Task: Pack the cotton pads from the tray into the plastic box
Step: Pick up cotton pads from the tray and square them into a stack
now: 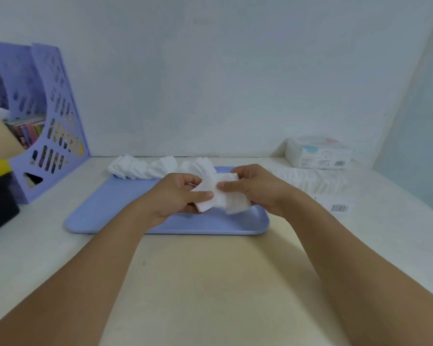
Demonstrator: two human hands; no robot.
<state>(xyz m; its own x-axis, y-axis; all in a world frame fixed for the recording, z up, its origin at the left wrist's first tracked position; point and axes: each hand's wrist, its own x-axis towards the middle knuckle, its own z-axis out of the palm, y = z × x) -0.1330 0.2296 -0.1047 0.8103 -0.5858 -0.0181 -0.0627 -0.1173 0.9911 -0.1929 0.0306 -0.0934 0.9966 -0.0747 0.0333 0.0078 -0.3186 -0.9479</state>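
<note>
White square cotton pads (pixel 220 196), a small bunch, sit pinched between the left hand (pixel 178 196) and right hand (pixel 250 188) above the flat blue plastic tray (pixel 125 208), probably being squared up; more pads (pixel 145 168) line its far edge. Clear plastic box (pixel 315 183) waits right.

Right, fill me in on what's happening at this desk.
A person is holding a small bunch of white square cotton pads in both hands, left hand and right hand, just above the pale blue plastic tray. More white cotton pads lie fanned along the tray's far edge. The clear plastic box to the right already holds a row of pads.
</note>
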